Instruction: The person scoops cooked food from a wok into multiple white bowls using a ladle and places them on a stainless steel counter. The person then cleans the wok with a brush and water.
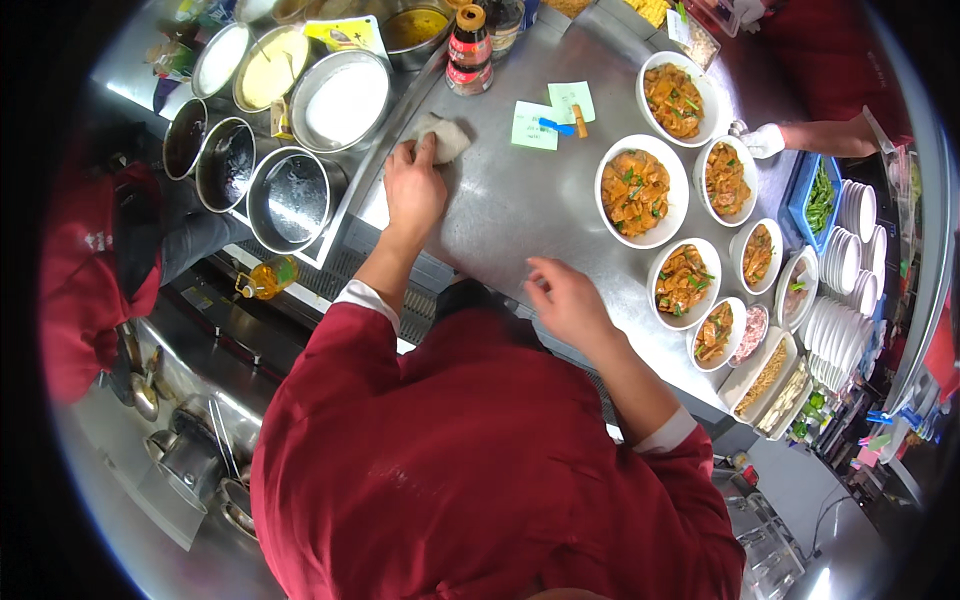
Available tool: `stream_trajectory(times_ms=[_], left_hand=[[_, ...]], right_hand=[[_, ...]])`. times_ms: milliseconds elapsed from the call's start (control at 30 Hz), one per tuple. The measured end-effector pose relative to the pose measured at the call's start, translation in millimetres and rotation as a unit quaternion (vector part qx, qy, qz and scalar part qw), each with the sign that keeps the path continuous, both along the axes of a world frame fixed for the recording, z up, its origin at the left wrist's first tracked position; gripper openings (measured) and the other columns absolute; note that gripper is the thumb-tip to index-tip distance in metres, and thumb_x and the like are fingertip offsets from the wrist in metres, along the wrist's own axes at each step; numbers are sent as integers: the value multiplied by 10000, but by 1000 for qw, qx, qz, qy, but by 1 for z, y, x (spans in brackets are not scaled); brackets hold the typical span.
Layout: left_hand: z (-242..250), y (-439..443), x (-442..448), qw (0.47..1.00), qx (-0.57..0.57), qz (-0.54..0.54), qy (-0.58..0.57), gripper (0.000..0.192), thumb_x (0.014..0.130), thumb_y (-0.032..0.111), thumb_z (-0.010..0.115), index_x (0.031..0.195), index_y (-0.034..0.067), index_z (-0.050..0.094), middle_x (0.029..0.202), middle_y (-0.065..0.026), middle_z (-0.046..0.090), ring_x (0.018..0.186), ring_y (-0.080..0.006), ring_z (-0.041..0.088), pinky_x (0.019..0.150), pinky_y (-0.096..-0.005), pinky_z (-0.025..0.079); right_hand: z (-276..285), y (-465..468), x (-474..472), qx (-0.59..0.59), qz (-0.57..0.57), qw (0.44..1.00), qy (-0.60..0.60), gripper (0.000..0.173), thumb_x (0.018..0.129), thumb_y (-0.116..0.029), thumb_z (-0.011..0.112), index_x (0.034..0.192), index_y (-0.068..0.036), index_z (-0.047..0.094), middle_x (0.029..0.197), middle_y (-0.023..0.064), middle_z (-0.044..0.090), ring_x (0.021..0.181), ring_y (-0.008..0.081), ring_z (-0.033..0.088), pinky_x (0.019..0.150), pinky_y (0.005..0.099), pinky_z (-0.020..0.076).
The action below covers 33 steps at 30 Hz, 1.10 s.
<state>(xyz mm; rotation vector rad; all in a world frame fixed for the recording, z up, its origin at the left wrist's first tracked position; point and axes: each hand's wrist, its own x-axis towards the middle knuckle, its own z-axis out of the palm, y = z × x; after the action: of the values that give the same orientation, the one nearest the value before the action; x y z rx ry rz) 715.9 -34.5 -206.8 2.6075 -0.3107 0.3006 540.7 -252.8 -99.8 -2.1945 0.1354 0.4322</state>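
Observation:
My left hand rests on a folded light cloth at the left edge of the stainless steel counter, its fingers gripping the near side. Over the counter's near edge is my right hand, fingers loosely bent and holding nothing. To its right stand several white bowls of sauced meat with green pieces, the nearest being one bowl. Two green paper slips bearing writing lie farther back, with a blue clip and a wooden clothes peg on them. A sauce bottle stands behind the cloth.
Steel pots and a bowl of white contents stand at left. A co-worker's gloved hand is beside the bowls. Stacked white dishes, a blue basket of green vegetables and rectangular trays are at right. Another person stands left.

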Motion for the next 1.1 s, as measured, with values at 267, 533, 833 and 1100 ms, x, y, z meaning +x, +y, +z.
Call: stream_trajectory(times_ms=[267,533,833,1100], left_hand=[[-7,-55,-53,990,77,-90,70,550,813,173,659,1347,50,614,1093,-199,584,937,-378,595,754,-462,559],[-15,-89,-196,905,-9,-391,169,331,899,226,587,1169,64,690,1243,-157,570,1117,-337,552,836,-459,513],[7,-83,-195,796,-187,-466,338,452,751,53,658,1202,68,697,1115,-163,616,1038,-353,622,813,-422,560],[55,23,-108,947,-202,-103,227,531,804,-22,631,1334,-1,625,1108,-174,620,990,-291,641,826,-370,539]], right_hand=[[-26,4,3,70,-17,997,11,275,931,-170,660,1172,-39,665,937,156,733,842,353,712,757,445,563],[-32,-34,1,64,-36,997,31,298,929,-111,672,1206,-6,644,945,155,722,778,295,712,702,371,561],[-38,-44,70,-121,44,991,-30,287,929,-152,669,1185,-22,663,956,165,732,781,300,717,703,382,556],[-28,-58,185,-405,34,913,-21,228,939,-99,535,1043,-4,713,1008,234,698,936,389,689,812,494,547]])
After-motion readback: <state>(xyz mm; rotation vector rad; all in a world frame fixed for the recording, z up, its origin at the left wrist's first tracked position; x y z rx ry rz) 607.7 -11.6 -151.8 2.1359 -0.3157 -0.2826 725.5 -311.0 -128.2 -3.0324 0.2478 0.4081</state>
